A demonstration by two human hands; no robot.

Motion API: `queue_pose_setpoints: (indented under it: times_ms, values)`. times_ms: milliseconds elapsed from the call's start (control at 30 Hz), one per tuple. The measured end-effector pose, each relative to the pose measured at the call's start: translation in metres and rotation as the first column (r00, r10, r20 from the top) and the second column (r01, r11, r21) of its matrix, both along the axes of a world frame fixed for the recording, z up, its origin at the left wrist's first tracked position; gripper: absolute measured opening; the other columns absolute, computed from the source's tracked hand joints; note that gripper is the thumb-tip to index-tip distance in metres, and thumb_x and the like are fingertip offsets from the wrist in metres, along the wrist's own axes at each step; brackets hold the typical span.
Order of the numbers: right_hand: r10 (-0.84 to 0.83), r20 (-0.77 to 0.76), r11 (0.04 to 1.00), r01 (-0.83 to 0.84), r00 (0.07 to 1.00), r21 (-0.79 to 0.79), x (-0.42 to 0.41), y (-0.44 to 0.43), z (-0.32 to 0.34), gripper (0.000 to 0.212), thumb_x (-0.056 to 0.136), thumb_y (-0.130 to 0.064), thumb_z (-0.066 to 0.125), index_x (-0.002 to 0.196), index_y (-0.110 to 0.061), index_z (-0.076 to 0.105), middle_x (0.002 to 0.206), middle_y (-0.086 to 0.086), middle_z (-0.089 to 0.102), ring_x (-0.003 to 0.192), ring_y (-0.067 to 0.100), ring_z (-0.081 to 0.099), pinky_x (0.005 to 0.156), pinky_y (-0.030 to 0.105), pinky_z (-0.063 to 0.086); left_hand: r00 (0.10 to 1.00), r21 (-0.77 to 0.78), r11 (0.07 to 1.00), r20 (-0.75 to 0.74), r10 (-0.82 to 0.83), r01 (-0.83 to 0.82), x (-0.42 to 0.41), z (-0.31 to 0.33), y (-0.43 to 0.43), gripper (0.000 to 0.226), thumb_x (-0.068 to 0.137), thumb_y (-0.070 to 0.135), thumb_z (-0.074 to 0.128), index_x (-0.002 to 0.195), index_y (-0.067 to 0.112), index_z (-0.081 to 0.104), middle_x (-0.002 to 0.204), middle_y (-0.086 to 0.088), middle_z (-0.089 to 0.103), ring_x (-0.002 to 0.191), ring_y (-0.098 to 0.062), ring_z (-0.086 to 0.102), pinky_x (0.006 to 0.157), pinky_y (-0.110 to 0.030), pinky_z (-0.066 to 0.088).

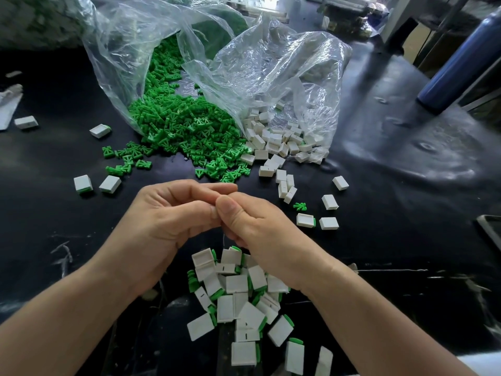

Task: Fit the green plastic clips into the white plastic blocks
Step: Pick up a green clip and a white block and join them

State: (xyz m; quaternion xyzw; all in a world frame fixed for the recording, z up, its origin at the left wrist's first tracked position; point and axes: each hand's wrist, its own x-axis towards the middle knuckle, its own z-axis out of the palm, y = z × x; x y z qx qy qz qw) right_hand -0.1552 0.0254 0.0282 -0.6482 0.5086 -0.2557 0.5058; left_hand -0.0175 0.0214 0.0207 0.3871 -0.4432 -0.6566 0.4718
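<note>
Both hands meet over the middle of the black desk (379, 164). The left hand (168, 218) and the right hand (254, 226) have their fingers curled in and their fingertips pressed against each other. Whatever is pinched between them is hidden by the fingers, so I cannot tell which part either hand holds. Beyond the hands a clear bag (122, 50) lies on its side, and a heap of green clips (184, 128) spills from its mouth onto the desk. Just to its right a second clear bag (284, 63) spills white blocks (273, 142), whose edge touches the green heap. Below the hands, between the two wrists, lies a pile of finished blocks (238, 291), each showing a green edge at one end. Right of the right hand a single clip (300, 206) lies loose, and just below it is a block with green at its end (305, 220), with a few plain blocks near it. Left of the left hand two more blocks (83, 183) lie side by side. A dark blue bottle (461, 63) stands at the far right of the desk.
</note>
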Motion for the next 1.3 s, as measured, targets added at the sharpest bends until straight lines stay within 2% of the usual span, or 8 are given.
queue_pose_setpoints:
  times_ms: [233,400,567,667,767,933,1100,1300]
  values:
    - [-0.036,0.173,0.99,0.011,0.984,0.141,-0.006,-0.003,0.005,0.049,0.097,-0.04,0.033,0.065,-0.012,0.059,0.055,-0.006,0.046,0.047,0.001,0.04,0.05,0.013,0.036,0.998,-0.021,0.998,-0.033,-0.054,0.053,0.001,-0.001,0.0,0.014,0.061,0.007,0.064,0.069,-0.002,0.07,0.074,-0.024,0.068,0.057,-0.033,0.065,0.058,-0.03,0.056]
    - [-0.076,0.164,0.985,0.049,0.984,0.164,-0.012,-0.007,0.008,0.056,0.096,-0.043,0.03,0.054,-0.018,0.059,0.046,-0.004,0.051,0.039,0.004,0.041,0.042,0.011,0.034,0.998,-0.021,0.998,0.015,-0.056,0.056,0.0,0.002,0.001,0.018,0.06,0.009,0.075,0.077,0.004,0.074,0.076,-0.02,0.071,0.064,-0.029,0.069,0.06,-0.029,0.057]
    - [-0.226,0.072,0.973,0.228,0.972,-0.028,-0.019,-0.014,0.005,0.027,0.091,-0.031,0.052,0.069,-0.019,0.063,0.059,-0.004,0.054,0.054,0.002,0.047,0.053,0.016,0.035,0.995,0.009,0.998,0.083,0.056,-0.057,0.0,-0.001,-0.001,0.025,0.052,0.024,0.068,0.074,0.015,0.076,0.076,-0.013,0.073,0.067,-0.021,0.07,0.055,-0.022,0.055]
    - [-0.193,0.066,0.976,0.198,0.979,-0.091,-0.02,-0.013,0.004,0.016,0.088,-0.027,0.059,0.077,-0.018,0.067,0.068,0.004,0.056,0.063,0.008,0.048,0.054,0.018,0.035,0.983,-0.031,0.998,0.172,0.058,-0.054,-0.002,-0.001,0.001,0.027,0.049,0.026,0.071,0.074,0.017,0.075,0.07,-0.011,0.072,0.064,-0.018,0.07,0.054,-0.02,0.054]
    - [-0.16,0.071,0.977,0.168,0.985,-0.133,-0.018,-0.012,0.003,0.009,0.085,-0.018,0.063,0.078,-0.016,0.068,0.062,-0.006,0.058,0.059,0.002,0.05,0.056,0.015,0.04,0.969,-0.053,0.996,0.234,0.076,-0.065,-0.002,-0.002,0.0,0.022,0.052,0.022,0.07,0.072,0.012,0.072,0.064,-0.01,0.07,0.057,-0.015,0.067,0.05,-0.018,0.051]
    - [-0.163,-0.02,0.967,0.156,0.986,-0.203,-0.019,-0.013,0.001,0.011,0.084,-0.015,0.064,0.074,-0.02,0.066,0.066,0.003,0.062,0.063,0.015,0.055,0.067,0.034,0.05,0.966,-0.052,0.997,0.252,0.064,-0.053,-0.003,-0.002,0.001,0.021,0.052,0.021,0.071,0.07,0.008,0.072,0.062,-0.011,0.069,0.055,-0.013,0.065,0.049,-0.017,0.051]
    - [-0.18,-0.215,0.939,0.103,0.96,-0.327,-0.014,-0.009,-0.001,0.03,0.088,-0.019,0.057,0.064,-0.032,0.045,0.06,-0.012,0.047,0.058,0.001,0.042,0.055,0.013,0.033,0.962,-0.035,0.998,0.264,0.066,-0.059,-0.004,0.0,0.001,0.017,0.054,0.016,0.07,0.067,0.005,0.071,0.061,-0.013,0.068,0.05,-0.013,0.062,0.046,-0.016,0.048]
    - [-0.17,-0.24,0.946,0.091,0.956,-0.31,-0.015,-0.009,0.0,0.029,0.09,-0.021,0.053,0.065,-0.032,0.045,0.063,-0.01,0.049,0.061,0.004,0.044,0.06,0.018,0.037,0.961,-0.031,0.997,0.267,0.069,-0.063,-0.005,0.001,0.001,0.018,0.056,0.013,0.068,0.071,0.003,0.069,0.06,-0.013,0.068,0.049,-0.013,0.062,0.046,-0.016,0.049]
